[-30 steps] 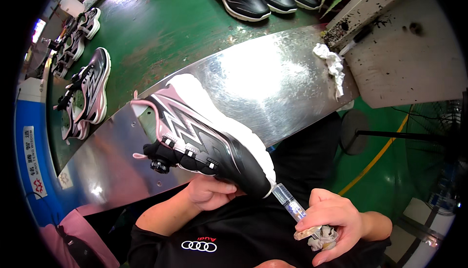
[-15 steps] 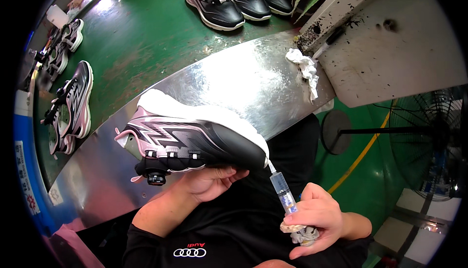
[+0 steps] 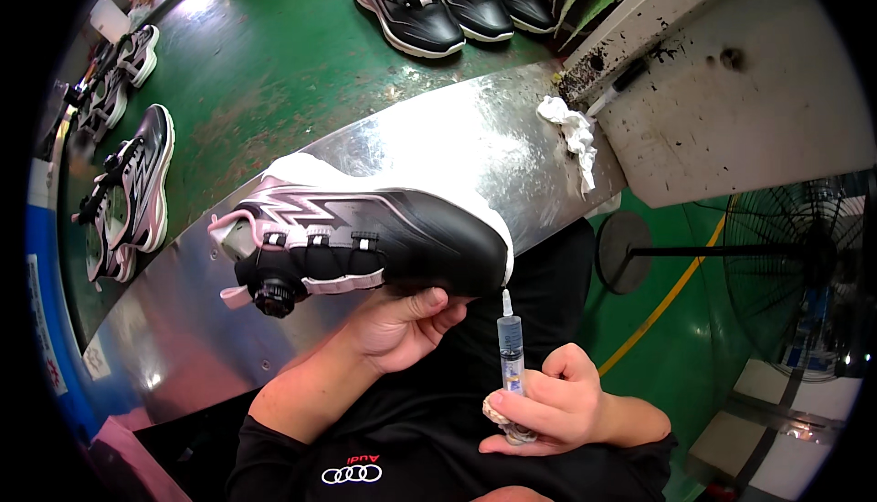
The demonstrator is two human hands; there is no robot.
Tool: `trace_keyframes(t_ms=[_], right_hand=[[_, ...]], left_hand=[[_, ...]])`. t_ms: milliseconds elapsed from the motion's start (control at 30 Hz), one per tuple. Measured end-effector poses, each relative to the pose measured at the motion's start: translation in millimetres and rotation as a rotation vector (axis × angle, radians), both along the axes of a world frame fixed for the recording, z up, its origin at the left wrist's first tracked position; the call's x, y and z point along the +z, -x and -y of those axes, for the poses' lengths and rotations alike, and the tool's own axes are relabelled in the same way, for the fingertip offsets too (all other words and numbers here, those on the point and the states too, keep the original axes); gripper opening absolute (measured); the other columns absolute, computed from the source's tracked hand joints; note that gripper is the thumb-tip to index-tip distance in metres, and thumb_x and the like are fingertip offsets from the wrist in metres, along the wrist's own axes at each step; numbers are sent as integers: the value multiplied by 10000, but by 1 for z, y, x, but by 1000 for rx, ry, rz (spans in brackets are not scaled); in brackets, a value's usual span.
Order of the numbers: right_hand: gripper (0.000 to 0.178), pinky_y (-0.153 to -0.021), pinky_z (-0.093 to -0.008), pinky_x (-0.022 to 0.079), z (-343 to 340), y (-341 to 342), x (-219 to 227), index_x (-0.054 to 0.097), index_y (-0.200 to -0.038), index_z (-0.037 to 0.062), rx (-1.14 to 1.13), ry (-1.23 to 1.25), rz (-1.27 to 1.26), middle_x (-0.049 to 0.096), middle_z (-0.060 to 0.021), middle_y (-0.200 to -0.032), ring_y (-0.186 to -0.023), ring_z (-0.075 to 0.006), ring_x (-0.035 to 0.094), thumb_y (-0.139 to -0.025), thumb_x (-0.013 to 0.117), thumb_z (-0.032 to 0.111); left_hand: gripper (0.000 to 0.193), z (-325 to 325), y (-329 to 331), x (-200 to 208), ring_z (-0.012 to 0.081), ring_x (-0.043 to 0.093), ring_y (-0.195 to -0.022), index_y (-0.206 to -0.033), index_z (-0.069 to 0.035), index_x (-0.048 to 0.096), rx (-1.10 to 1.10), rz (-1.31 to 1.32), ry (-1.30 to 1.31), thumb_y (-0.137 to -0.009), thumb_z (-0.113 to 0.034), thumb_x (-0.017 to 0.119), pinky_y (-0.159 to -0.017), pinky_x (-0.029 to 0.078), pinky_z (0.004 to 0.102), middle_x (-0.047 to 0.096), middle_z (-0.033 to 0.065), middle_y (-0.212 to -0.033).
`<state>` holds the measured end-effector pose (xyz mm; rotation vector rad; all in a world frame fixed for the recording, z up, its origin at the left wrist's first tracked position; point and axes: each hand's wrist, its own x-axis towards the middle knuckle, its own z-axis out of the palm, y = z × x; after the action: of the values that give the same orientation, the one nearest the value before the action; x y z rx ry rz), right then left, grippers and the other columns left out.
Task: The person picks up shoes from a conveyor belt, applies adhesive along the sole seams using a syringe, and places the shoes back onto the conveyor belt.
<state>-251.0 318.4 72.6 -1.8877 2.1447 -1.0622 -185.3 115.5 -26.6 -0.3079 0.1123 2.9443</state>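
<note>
A black and pink sneaker (image 3: 402, 237) with a white sole lies tilted on its side over the metal edge plate, toe to the right. My left hand (image 3: 404, 327) grips it from below near the forefoot; some fingers are hidden behind the shoe. A black round dial (image 3: 274, 295) sits on its lacing. In my right hand (image 3: 546, 401) is a clear syringe (image 3: 511, 348), held upright with its tip at the seam between toe and sole. Whitish wrapping surrounds the syringe's lower end, and clear liquid shows in the barrel.
Several similar sneakers (image 3: 406, 9) stand at the back and along the left of the green table (image 3: 265, 54). Crumpled white tissue (image 3: 573, 132) lies on the metal plate (image 3: 475, 118), beside a stained grey panel (image 3: 731, 91). A black fan (image 3: 813, 255) stands at the right.
The sneaker has rolled so that more of its upper and lacing shows. My right hand and the syringe have shifted left, the syringe now more upright, its tip still at the toe.
</note>
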Motion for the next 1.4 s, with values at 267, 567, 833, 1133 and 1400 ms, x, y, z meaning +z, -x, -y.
trace_keyframes(t_ms=[267,567,833,1133,1400], right_hand=[[378,-484,-241,273,6,-6,-11,656,-972,117,-29,45,-151,538,19,-717,-513,-128,315,-657,769,293],[372,-483,-240,272,7,-7,-17,655,-965,118,-28,54,-206,536,18,-715,-506,-126,317,-652,770,282],[349,-490,-241,260,7,-8,-10,653,-938,142,-16,149,-204,532,38,-691,-508,-115,337,-663,777,316],[625,-809,-351,375,36,83,-98,572,-1087,88,-319,206,-147,600,-42,-961,-889,-238,446,-599,831,381],[597,-816,-331,397,76,95,-123,599,-1062,77,-396,169,-68,625,-44,-974,-877,-240,451,-570,840,311]], left_hand=[[379,-1,-1,13,237,596,-1068,-1217,-58,515,31,-48,-8,-852,-58,617,-795,569,266,595,122,-1158],[386,0,0,17,226,596,-1070,-1221,-71,516,32,-58,-7,-856,-119,632,-782,566,251,593,117,-1174],[381,6,-8,19,239,588,-1084,-1220,-70,521,51,-24,36,-860,-128,630,-802,554,269,593,121,-1177],[715,18,-97,11,299,453,-1232,-1352,-84,381,78,193,64,-688,-50,646,-1037,350,461,492,121,-1307],[742,72,-89,24,226,567,-1069,-1305,18,374,274,78,619,-674,-144,728,-931,462,358,551,142,-1187]])
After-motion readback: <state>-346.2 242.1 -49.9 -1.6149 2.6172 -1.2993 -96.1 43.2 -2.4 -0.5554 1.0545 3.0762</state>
